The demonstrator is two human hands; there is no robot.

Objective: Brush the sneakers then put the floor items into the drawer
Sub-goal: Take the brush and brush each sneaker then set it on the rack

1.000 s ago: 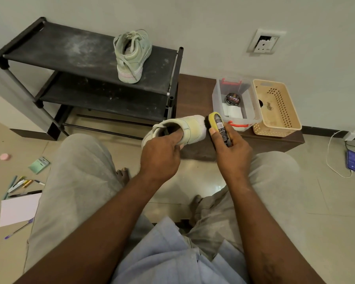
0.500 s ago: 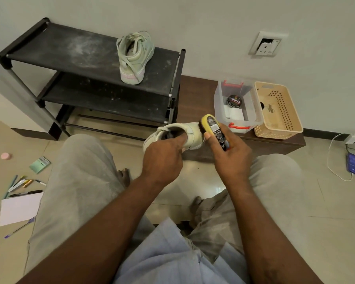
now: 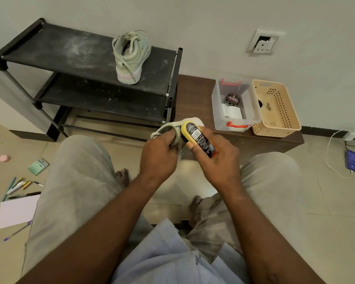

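Observation:
My left hand (image 3: 159,155) grips a pale green sneaker (image 3: 168,128) in front of my knees, mostly hidden behind both hands. My right hand (image 3: 215,158) holds a yellow shoe brush (image 3: 195,136) with a dark label, pressed against the sneaker's side. The second pale green sneaker (image 3: 130,56) stands on the top shelf of the black shoe rack (image 3: 70,50). On the floor at the left lie several pens (image 3: 19,185), a white paper sheet (image 3: 16,211), a green notepad (image 3: 38,166) and a pink eraser (image 3: 4,158). The low brown drawer cabinet (image 3: 195,95) stands right of the rack.
A clear plastic box (image 3: 217,111) with red handles, holding a polish tin, and a beige basket (image 3: 289,111) sit on the cabinet. A phone on a white cable (image 3: 351,160) lies on the floor at right. My legs fill the foreground.
The brush has swept leftwards along the sneaker, from its toe end to over its side. The sneaker is now more hidden behind my hands.

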